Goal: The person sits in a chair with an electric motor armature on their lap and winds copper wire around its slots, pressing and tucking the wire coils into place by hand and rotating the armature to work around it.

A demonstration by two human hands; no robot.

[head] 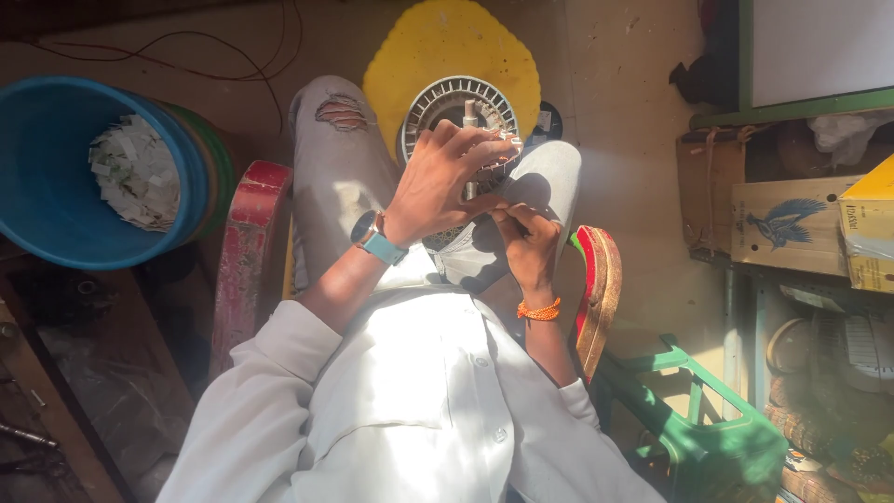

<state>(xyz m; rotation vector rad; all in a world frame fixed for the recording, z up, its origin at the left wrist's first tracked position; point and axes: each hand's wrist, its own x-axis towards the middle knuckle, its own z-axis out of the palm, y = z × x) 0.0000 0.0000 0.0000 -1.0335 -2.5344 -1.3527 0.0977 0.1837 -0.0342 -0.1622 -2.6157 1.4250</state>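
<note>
- Round metal motor part [453, 104], ribbed rim with a central shaft: I see it resting on the knees of the seated person, above a yellow scalloped stool [438, 42] on the floor beyond.
- Left hand [438, 182]: I note it lies over the near side of the part, fingers curled together and touching its rim; a watch with a blue strap [377, 237] sits on the wrist.
- Right hand [526, 244]: it is just below the part, fingers closed around something small that I cannot make out; an orange thread band [540, 310] circles the wrist.
- Pale torn jeans [340, 158] and a white shirt [419, 391] fill the lower middle.
- Red chair arms [247, 242] flank the legs.
- Blue tub [56, 177] holding white paper scraps, far left.
- Cardboard boxes [792, 219] and a green plastic stool [708, 438], right side.
</note>
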